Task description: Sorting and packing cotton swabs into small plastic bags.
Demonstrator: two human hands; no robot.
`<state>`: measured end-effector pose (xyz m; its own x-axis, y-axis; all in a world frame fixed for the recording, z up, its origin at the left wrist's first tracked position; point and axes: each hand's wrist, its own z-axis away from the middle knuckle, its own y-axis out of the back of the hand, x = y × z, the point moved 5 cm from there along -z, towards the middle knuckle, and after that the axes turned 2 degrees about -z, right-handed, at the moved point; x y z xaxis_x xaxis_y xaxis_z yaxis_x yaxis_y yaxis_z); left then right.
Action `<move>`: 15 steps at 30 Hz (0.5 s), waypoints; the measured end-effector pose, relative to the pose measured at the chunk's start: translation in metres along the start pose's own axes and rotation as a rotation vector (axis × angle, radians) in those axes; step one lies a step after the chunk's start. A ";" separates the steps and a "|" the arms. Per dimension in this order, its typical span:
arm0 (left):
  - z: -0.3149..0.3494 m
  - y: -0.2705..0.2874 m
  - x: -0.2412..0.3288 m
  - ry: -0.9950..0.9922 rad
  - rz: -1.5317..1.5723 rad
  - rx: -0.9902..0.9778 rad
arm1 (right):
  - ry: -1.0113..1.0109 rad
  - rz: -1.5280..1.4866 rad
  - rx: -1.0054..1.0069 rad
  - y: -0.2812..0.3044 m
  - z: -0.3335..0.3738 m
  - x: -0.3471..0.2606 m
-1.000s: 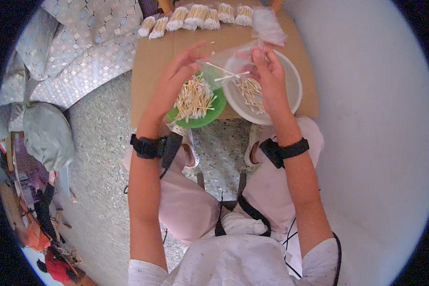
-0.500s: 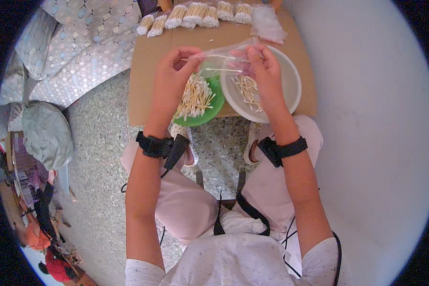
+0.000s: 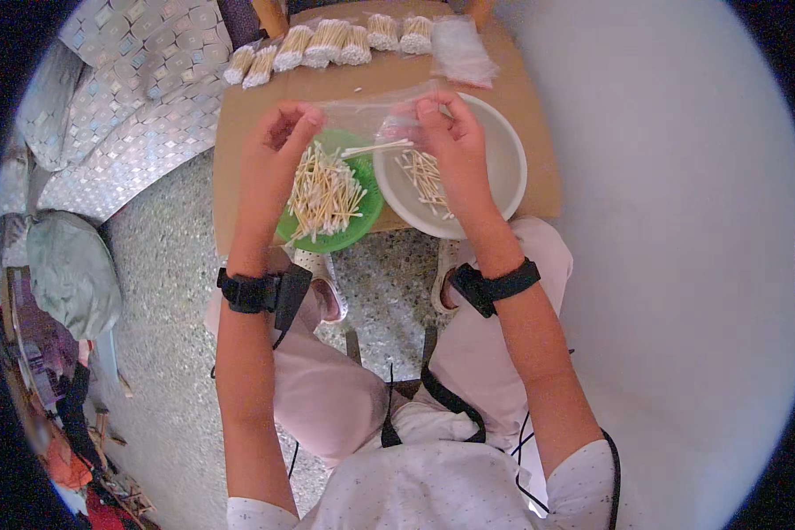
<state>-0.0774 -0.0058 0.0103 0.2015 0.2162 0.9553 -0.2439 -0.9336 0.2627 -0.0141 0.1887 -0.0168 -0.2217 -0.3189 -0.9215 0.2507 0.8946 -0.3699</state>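
- Here's your bag point(image 3: 353, 113): thin, glossy, clear plastic.
- Your swabs point(image 3: 322, 194): matt, wooden-looking sticks, soft cotton-like tips.
- Before you, smooth plastic bowl point(image 3: 495, 168), green plastic basket point(image 3: 371, 201).
- Under those, matt brown cardboard point(image 3: 327, 84).

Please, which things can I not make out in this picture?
Head view:
Green basket: floor mostly hidden under cotton swabs.
White bowl: partly covered by right hand.
Clear bag: edges blurred, see-through, between right hand and left hand.
Red thing, lower left: small, cut off by picture's edge.

Prob. home rm: patterned cloth point(image 3: 150, 79) L, speckled flr point(image 3: 168, 265), plain pale wall point(image 3: 671, 221) R, clutter point(image 3: 49, 340) far L.
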 end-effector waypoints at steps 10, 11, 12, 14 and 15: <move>-0.005 0.006 0.000 -0.034 0.036 0.172 | -0.052 0.139 -0.057 -0.001 0.002 -0.011; -0.005 0.003 0.000 -0.031 -0.012 0.152 | 0.011 0.204 -0.012 0.005 -0.001 -0.015; -0.004 0.003 0.000 -0.016 -0.013 0.153 | 0.061 0.267 0.033 0.009 0.001 -0.018; -0.006 0.000 0.007 -0.105 -0.097 0.060 | 0.099 0.261 0.066 0.010 -0.003 -0.019; -0.006 -0.002 0.007 -0.102 -0.092 0.060 | 0.167 0.260 0.100 0.013 -0.008 -0.023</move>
<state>-0.0816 -0.0006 0.0176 0.3166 0.2738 0.9082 -0.1637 -0.9273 0.3366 -0.0127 0.2104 0.0006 -0.2877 -0.0201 -0.9575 0.4088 0.9015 -0.1418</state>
